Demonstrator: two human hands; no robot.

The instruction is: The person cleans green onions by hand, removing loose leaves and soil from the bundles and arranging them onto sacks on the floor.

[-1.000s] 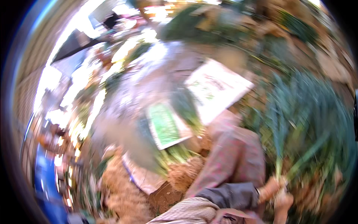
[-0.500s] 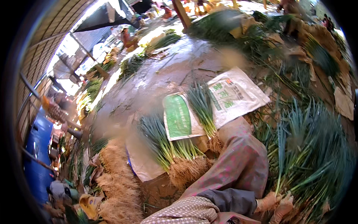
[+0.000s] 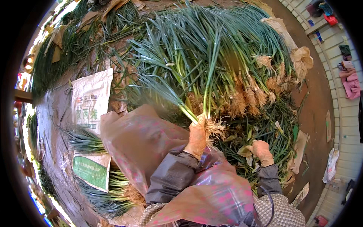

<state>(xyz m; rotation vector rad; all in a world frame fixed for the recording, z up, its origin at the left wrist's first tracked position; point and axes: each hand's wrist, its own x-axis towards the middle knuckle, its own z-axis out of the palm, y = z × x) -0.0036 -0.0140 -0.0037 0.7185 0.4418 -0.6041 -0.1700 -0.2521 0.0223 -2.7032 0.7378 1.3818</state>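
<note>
My left hand (image 3: 196, 139), in an orange-tan glove, is closed round the white stems of a few green onions (image 3: 208, 89), just above their bushy roots. Their long leaves fan upward and to the left. Lower right, my right hand (image 3: 261, 152), gloved alike, is curled shut with a limp yellowish leaf (image 3: 245, 152) at its fingertips. Beneath it lies a litter of stripped leaves (image 3: 236, 142). Just beyond my hands spreads a big heap of green onions (image 3: 234, 41), roots toward me.
To my left lie tied-looking onion bunches (image 3: 123, 185), a white-and-green sack (image 3: 90, 170) and a white printed sack (image 3: 92, 94). A patterned plastic apron (image 3: 143, 140) covers my lap. A pale panelled wall (image 3: 346, 125) stands at the right beyond bare brown floor (image 3: 317, 113).
The view has swung right toward the heap. My hands, earlier close together at the onions' base, are now apart; the left holds onions up over my lap, the right is by the leaf litter.
</note>
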